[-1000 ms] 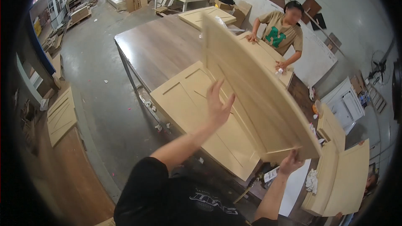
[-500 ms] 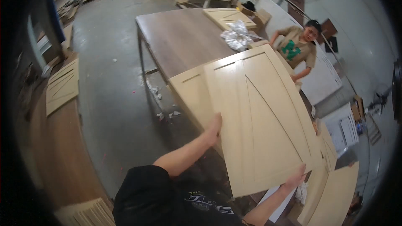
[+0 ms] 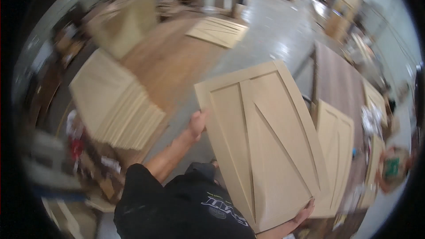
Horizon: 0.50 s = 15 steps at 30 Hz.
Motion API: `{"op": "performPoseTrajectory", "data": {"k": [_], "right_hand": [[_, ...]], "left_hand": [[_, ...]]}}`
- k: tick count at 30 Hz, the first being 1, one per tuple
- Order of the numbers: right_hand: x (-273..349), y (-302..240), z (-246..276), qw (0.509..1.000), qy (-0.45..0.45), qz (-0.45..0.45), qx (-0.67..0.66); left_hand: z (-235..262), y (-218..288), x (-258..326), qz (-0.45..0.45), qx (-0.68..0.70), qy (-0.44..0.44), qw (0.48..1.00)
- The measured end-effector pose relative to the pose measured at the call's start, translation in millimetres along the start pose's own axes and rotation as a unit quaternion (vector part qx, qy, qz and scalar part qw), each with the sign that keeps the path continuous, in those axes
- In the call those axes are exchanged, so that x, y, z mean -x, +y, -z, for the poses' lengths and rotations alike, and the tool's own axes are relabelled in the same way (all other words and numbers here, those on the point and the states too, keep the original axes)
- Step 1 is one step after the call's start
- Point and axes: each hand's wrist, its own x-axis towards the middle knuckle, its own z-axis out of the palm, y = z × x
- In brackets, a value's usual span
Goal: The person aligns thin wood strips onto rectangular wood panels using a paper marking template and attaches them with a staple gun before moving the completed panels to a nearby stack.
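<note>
A pale wooden door panel (image 3: 270, 150) with a raised frame and a slanted brace is held up in front of me, tilted. My left hand (image 3: 198, 124) grips its left edge, the fingers partly hidden behind it. Down at the lower right corner, my right hand (image 3: 304, 211) is closed round the edge. Beyond the right side of this panel, another similar panel (image 3: 336, 150) lies on the brown-topped table (image 3: 338, 71).
To the left, a stack of pale panels (image 3: 113, 102) rests on a brown board surface (image 3: 170, 57). A single panel (image 3: 217, 31) lies farther off on that surface. A person (image 3: 394, 168) in a tan shirt is beyond the table at right. Crumpled plastic wrap (image 3: 371, 119) sits on the table.
My view has swung left, bringing the panel stack into sight. The held panel has come away from over the table, still in both hands, and the table now appears at the right.
</note>
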Motion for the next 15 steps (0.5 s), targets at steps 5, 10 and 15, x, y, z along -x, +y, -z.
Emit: {"op": "performPoseTrajectory", "data": {"k": [5, 10, 15], "right_hand": [[-4.9, -34.9, -139.8, 0.983, -0.180, -0.003, -0.041], [49.0, -97.4, -297.2, 0.943, -0.326, -0.027, -0.064], [146.4, -117.1, -437.6, 0.919, -0.389, -0.057, -0.012]], "left_hand": [[105.9, 62.4, 113.1, -0.097, -0.015, 0.146, 0.984], [232.4, 83.9, 190.2, -0.080, 0.032, 0.245, 0.966], [301.2, 96.3, 243.3, -0.013, 0.054, 0.294, 0.954]]}}
